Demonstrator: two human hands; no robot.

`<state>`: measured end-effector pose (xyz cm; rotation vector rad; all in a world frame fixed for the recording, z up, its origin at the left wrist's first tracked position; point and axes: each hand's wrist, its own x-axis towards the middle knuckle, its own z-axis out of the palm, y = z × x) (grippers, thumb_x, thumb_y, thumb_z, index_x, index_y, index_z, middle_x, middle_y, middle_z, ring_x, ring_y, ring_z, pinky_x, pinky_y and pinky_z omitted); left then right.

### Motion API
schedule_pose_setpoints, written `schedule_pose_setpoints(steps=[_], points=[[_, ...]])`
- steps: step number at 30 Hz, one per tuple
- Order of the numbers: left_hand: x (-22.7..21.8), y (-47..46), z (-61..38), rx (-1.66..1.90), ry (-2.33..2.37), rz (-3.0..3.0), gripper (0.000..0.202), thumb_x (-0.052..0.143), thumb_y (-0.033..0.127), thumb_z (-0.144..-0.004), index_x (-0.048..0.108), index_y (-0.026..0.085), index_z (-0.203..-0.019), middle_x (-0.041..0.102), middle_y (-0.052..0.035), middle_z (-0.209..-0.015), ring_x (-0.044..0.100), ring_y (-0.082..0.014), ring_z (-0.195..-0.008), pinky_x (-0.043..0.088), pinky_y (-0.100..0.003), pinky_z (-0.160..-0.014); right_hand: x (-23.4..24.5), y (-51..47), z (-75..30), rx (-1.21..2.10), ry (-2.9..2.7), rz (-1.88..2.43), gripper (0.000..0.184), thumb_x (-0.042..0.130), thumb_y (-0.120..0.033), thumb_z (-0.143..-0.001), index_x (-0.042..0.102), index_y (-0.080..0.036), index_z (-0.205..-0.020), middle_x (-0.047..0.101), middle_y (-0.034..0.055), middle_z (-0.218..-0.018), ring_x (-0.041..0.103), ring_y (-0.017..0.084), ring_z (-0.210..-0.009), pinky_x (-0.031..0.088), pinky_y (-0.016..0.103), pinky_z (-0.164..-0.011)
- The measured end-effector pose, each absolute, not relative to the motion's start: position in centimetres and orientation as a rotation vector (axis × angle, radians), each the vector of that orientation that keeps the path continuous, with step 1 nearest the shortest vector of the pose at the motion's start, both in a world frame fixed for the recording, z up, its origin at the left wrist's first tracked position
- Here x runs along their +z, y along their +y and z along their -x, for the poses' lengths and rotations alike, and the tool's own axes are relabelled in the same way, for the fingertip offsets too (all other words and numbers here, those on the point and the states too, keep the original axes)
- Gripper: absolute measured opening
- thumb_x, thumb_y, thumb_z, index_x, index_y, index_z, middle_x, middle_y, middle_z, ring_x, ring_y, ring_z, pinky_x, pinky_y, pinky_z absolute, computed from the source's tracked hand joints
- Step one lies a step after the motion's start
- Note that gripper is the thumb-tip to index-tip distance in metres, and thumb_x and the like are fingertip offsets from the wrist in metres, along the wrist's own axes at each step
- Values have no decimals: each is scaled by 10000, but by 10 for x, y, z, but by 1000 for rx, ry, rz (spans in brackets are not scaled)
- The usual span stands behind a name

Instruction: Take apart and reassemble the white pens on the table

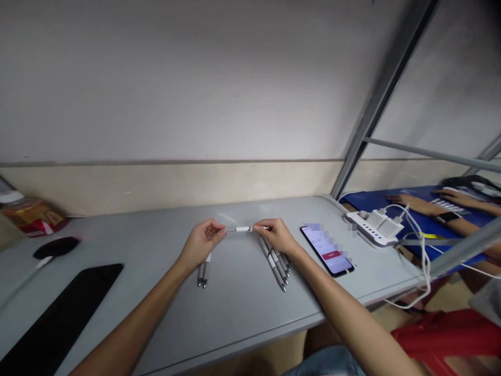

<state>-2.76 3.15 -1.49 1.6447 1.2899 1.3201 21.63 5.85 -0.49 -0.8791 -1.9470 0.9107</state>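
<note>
Between my two hands a grey and white pen (243,228) is held level, a little above the grey desk (242,308). The fingers of my left hand (204,239) pinch its left end, and my right hand (276,234) pinches the part near its right end. Below my left hand lie a couple of grey pens (203,274), side by side, their upper ends hidden by the hand. A bunch of several similar pens (277,265) rests under my right hand, partly covered by it.
Right of my hands lies a lit phone (327,250), with a white power strip (371,228) beyond it. A black flat object (64,318) and a dark oval item (57,247) are at left, near a red-labelled container (33,215). Another person's hands (415,203) rest at a blue surface.
</note>
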Motion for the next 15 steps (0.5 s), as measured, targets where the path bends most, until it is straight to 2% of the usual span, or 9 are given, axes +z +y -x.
schedule_pose_setpoints(steps=[3, 6, 9, 11, 15], points=[[-14, 29, 24, 1374, 1241, -1713, 229, 691, 303, -690, 512, 169, -639, 618, -34, -844, 593, -141, -806, 459, -267, -747, -6, 59, -215, 1076, -1943, 880, 425, 504, -476, -877, 576, -134, -634, 342, -54, -536, 279, 72, -502, 216, 222, -479], [-8, 26, 21, 1376, 1186, -1707, 228, 680, 285, -698, 492, 171, -641, 614, -40, -905, 595, -144, -851, 460, -262, -759, -5, 60, -215, 1145, -1905, 874, 422, 506, -485, -869, 561, -134, -641, 322, -56, -551, 268, 71, -509, 210, 222, -478], [-2, 27, 21, 1430, 1210, -1601, 214, 681, 321, -713, 536, 189, -799, 629, -28, -921, 598, -135, -828, 453, -241, -714, -1, 62, -217, 1063, -1864, 898, 369, 535, -453, -859, 633, -123, -725, 394, -45, -569, 327, 79, -539, 250, 219, -508], [0, 28, 23, 1391, 1297, -1557, 245, 616, 412, -781, 564, 186, -860, 639, -20, -830, 588, -128, -737, 436, -232, -653, 1, 63, -219, 995, -1849, 899, 340, 553, -426, -853, 673, -119, -771, 492, -23, -609, 403, 94, -583, 297, 221, -548], [0, 29, 28, 1156, 1388, -1675, 420, 483, 525, -849, 595, 157, -681, 591, -13, -632, 519, -120, -590, 381, -233, -569, 2, 63, -221, 915, -1856, 853, 305, 577, -396, -846, 723, -131, -887, 669, 53, -801, 549, 145, -723, 379, 243, -642]])
